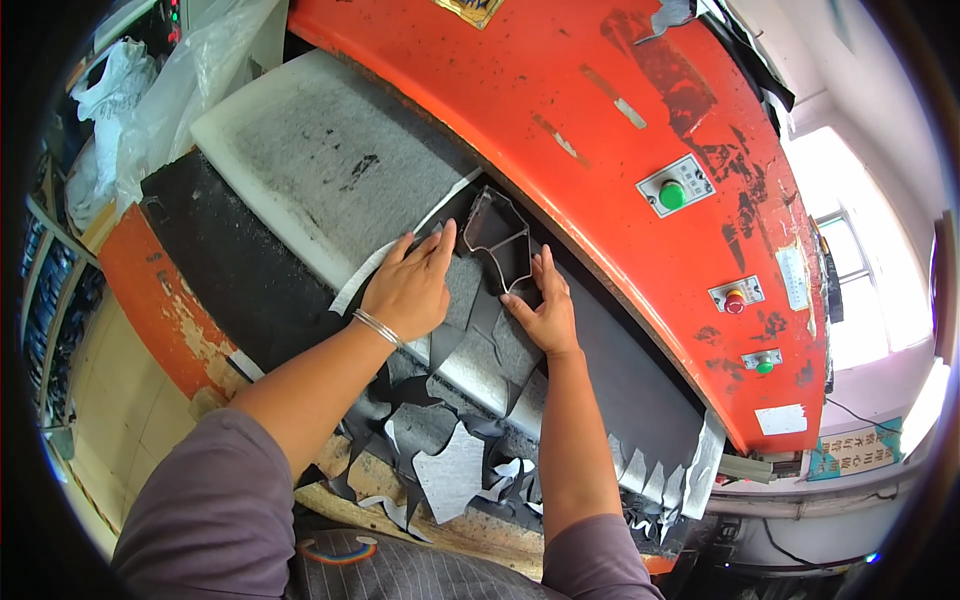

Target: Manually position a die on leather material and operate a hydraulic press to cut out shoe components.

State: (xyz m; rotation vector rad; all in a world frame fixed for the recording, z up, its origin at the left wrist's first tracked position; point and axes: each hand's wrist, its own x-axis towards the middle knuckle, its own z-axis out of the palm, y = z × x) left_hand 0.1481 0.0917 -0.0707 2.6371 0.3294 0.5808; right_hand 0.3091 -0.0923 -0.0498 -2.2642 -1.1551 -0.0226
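Note:
A metal cutting die (508,239), an angular outline of thin upright strips with a crossbar, rests on dark sheet material under the edge of the red machine. My right hand (548,308) holds its near corner, with the thumb at the lower tip and the fingers along the right side. My left hand (410,288) lies with its fingers stretched out over the dark sheet, just left of the die and apart from it. Below both hands are grey-and-black cut pieces (475,352) of the sheet. A bangle (378,328) circles my left wrist.
The red machine body (560,120) spans the far side, with a green button (671,195), a red knob (734,301) and a smaller green button (765,366). A thick white pad (290,150) lies left. Jagged scraps (450,472) spread near my body. Plastic bags (195,110) hang far left.

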